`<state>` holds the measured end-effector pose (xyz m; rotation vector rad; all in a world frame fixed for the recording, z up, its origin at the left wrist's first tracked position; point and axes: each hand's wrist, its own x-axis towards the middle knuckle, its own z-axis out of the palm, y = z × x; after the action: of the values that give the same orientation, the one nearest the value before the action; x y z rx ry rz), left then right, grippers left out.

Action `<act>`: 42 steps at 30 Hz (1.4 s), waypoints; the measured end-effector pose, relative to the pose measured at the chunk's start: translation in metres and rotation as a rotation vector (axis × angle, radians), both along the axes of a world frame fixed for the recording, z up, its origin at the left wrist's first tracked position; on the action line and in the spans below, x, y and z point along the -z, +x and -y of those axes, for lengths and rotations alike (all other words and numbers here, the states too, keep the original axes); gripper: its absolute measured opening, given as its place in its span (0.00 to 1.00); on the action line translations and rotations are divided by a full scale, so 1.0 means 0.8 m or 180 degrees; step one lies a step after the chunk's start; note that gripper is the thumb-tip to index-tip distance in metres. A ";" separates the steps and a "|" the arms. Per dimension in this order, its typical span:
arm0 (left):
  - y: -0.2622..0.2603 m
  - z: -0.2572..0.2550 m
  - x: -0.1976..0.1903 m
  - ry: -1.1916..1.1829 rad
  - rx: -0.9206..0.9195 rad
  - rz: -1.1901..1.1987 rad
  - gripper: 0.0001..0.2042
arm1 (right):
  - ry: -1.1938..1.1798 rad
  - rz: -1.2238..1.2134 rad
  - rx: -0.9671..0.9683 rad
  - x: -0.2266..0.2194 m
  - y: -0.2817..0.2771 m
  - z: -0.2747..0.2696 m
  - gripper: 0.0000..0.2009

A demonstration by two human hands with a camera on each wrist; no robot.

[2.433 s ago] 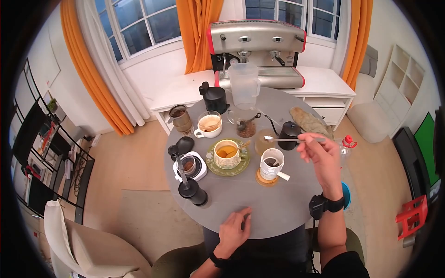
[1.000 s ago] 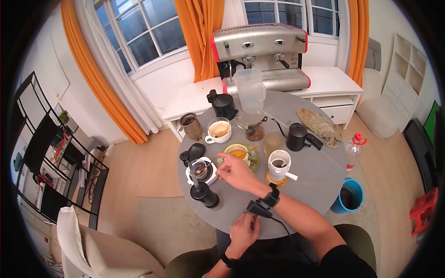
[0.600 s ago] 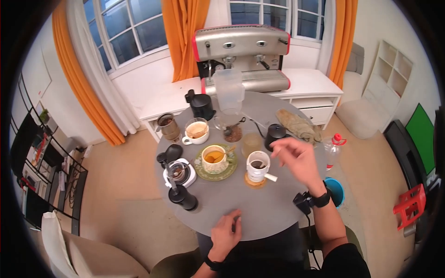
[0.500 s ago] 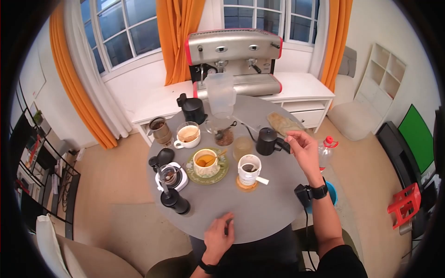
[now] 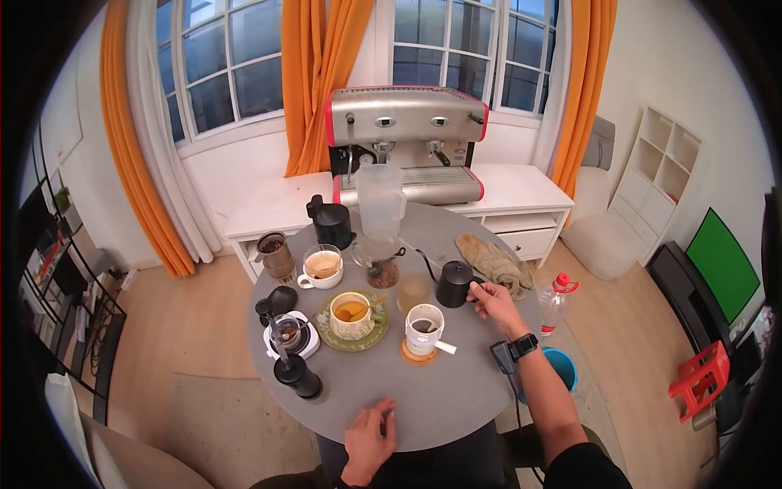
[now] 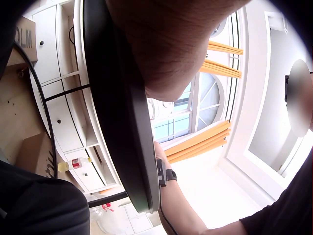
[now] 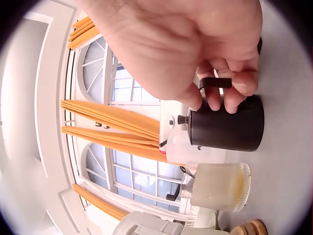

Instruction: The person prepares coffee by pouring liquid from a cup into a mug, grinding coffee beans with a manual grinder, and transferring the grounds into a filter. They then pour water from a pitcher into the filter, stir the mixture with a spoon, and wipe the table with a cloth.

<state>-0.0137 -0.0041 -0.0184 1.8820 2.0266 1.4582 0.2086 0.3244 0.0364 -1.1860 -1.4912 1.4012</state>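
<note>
My right hand (image 5: 498,308) grips the handle of the black gooseneck kettle (image 5: 454,285), which stands on the grey table. Up close in the right wrist view, the fingers of my right hand (image 7: 195,54) curl round the kettle handle (image 7: 215,82), beside the black kettle body (image 7: 227,125). A ribbed glass (image 7: 220,186) stands next to it. Left of the kettle is a white cup with a dark filling (image 5: 423,328) on a wooden coaster (image 5: 419,354). My left hand (image 5: 370,440) rests at the table's near edge, fingers loosely bent, holding nothing visible.
A yellow-filled cup (image 5: 352,316) on a green plate (image 5: 366,338), a hand grinder (image 5: 298,376), a white scale (image 5: 306,341) and a clear pitcher (image 5: 380,200) stand on the table. A cloth (image 5: 494,265) lies behind the kettle; a bottle (image 5: 555,303) is to the right.
My right hand came back from over the table's left side, without the spoon it held earlier, and has taken hold of the kettle handle. My left hand stays at the near edge.
</note>
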 end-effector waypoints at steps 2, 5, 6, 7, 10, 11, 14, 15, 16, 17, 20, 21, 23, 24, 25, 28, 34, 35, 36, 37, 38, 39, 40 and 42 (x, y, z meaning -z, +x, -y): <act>0.000 -0.001 0.001 0.0007 0.0017 0.0001 0.15 | -0.0072 -0.0108 -0.0151 0.002 0.003 0.000 0.16; 0.001 -0.001 0.000 -0.0001 0.0043 0.0012 0.15 | -0.0057 -0.0210 -0.0267 0.008 0.011 0.005 0.17; 0.001 0.000 -0.002 -0.0023 0.0041 0.0010 0.15 | -0.0027 -0.0223 -0.0242 0.010 0.014 0.009 0.17; 0.001 0.000 -0.003 -0.0046 0.0033 0.0008 0.15 | 0.0001 -0.0236 -0.0222 0.011 0.016 0.014 0.17; 0.000 0.002 -0.002 -0.0063 0.0027 0.0014 0.14 | -0.0010 -0.0324 0.0082 0.004 0.024 0.043 0.18; 0.000 0.002 -0.002 -0.0058 0.0026 0.0023 0.14 | -0.0034 -0.0375 0.0122 -0.001 0.030 0.054 0.18; 0.002 0.000 0.001 -0.0040 0.0035 0.0013 0.14 | -0.0029 -0.0474 0.0268 -0.017 0.053 0.090 0.18; 0.001 0.001 0.003 -0.0037 0.0038 -0.0021 0.14 | -0.0055 -0.0487 0.0346 -0.025 0.061 0.104 0.18; 0.000 0.001 0.004 -0.0035 0.0045 -0.0057 0.13 | -0.0042 -0.0455 0.0359 -0.030 0.070 0.118 0.17; 0.001 0.002 0.003 -0.0076 0.0046 -0.0013 0.13 | -0.0031 -0.0424 0.0376 -0.033 0.080 0.131 0.17; 0.003 0.003 -0.006 -0.0178 0.0059 0.0073 0.12 | -0.0073 -0.0367 0.0514 -0.040 0.101 0.168 0.17; 0.003 0.003 -0.008 -0.0190 0.0067 0.0082 0.12 | -0.0104 -0.0373 0.0516 -0.041 0.109 0.178 0.17; 0.003 0.003 -0.008 -0.0224 0.0087 0.0097 0.12 | -0.0109 -0.0307 0.0522 -0.049 0.117 0.198 0.16; 0.003 0.004 -0.008 -0.0251 0.0100 0.0103 0.13 | -0.0129 -0.0280 0.0544 -0.053 0.118 0.205 0.16; 0.002 0.004 -0.008 -0.0275 0.0112 0.0107 0.13 | -0.0147 -0.0254 0.0566 -0.056 0.118 0.212 0.16; 0.002 0.002 -0.007 -0.0164 0.0187 0.0384 0.14 | -0.0137 -0.0308 0.0649 -0.062 0.119 0.222 0.16; 0.011 0.004 -0.040 -0.0376 0.0480 0.0645 0.17 | -0.0004 -0.0171 0.0649 -0.070 0.131 0.231 0.16; 0.014 0.002 -0.046 -0.0336 0.0577 0.0603 0.18 | 0.0003 -0.0110 0.0646 -0.073 0.131 0.233 0.16; 0.018 -0.001 -0.053 -0.0298 0.0673 0.0563 0.18 | -0.0018 -0.0112 0.0617 -0.078 0.131 0.236 0.16; 0.022 -0.004 -0.061 -0.0258 0.0768 0.0522 0.19 | -0.0038 -0.0114 0.0587 -0.084 0.130 0.240 0.16; 0.027 -0.006 -0.071 -0.0242 0.0860 0.0461 0.19 | -0.0057 -0.0117 0.0554 -0.089 0.130 0.243 0.16; 0.033 -0.009 -0.084 -0.0225 0.0949 0.0404 0.20 | -0.0003 -0.0107 0.0534 -0.095 0.129 0.246 0.16; 0.038 -0.012 -0.094 -0.0209 0.1036 0.0346 0.20 | 0.0051 -0.0098 0.0513 -0.099 0.127 0.249 0.16; 0.045 -0.020 -0.109 -0.0174 0.1276 0.0155 0.23 | 0.0143 -0.0044 0.0487 -0.110 0.125 0.256 0.16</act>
<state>0.0227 0.0116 0.0690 2.0515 1.5306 1.3124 0.3083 0.1199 0.1246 -1.2329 -1.3847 1.2649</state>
